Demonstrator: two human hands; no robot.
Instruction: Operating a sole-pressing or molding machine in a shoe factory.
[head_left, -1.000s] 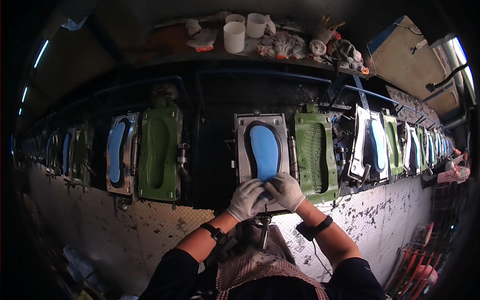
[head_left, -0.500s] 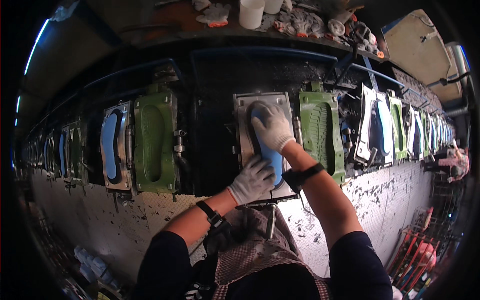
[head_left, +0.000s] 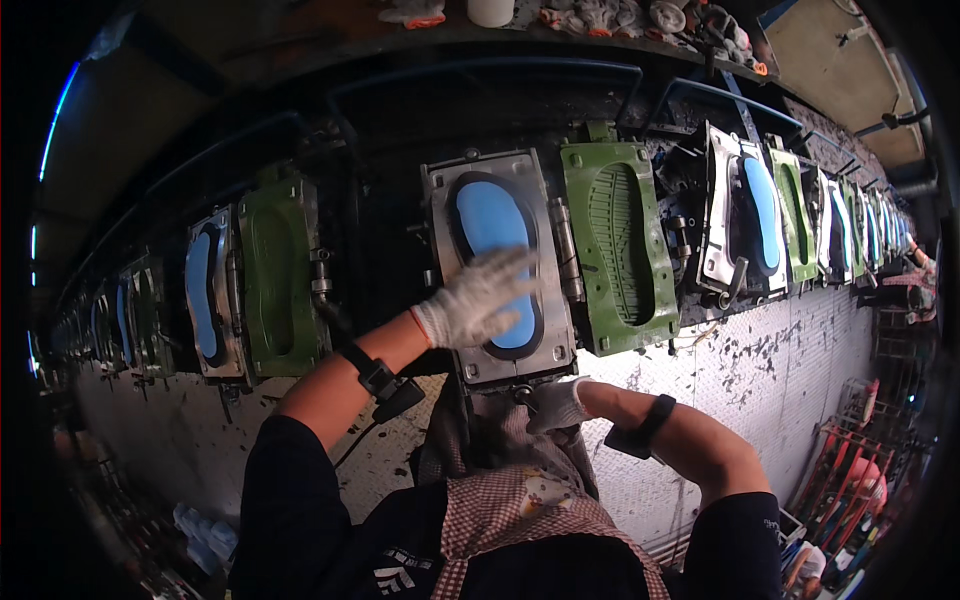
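Along the dark machine line point(head_left: 400, 110) in front of me, a long row of open shoe-sole moulds runs off to both sides, and the grey metal mould point(head_left: 497, 262) straight ahead is the one I am working. Its green hinged lid point(head_left: 620, 245) stands open just to the right, its ribbed face showing. In the mould's cavity lies the blue sole point(head_left: 495, 225), seated flat inside the dark rim.

My left hand point(head_left: 475, 300), in a white knit glove, lies across the lower half of the sole, fingers spread and loose, the grip apart, pressing rather than pinching. My right hand point(head_left: 553, 405), also gloved, sits below the mould's bottom edge, curled in on itself; I cannot tell whether it holds anything there.

To do this well, I judge I should keep the palm flat and work along the sole from heel to toe, so that it stays even in the cavity. I would keep my fingertips off the mould's metal rim and clear of the hinge beside the lid.
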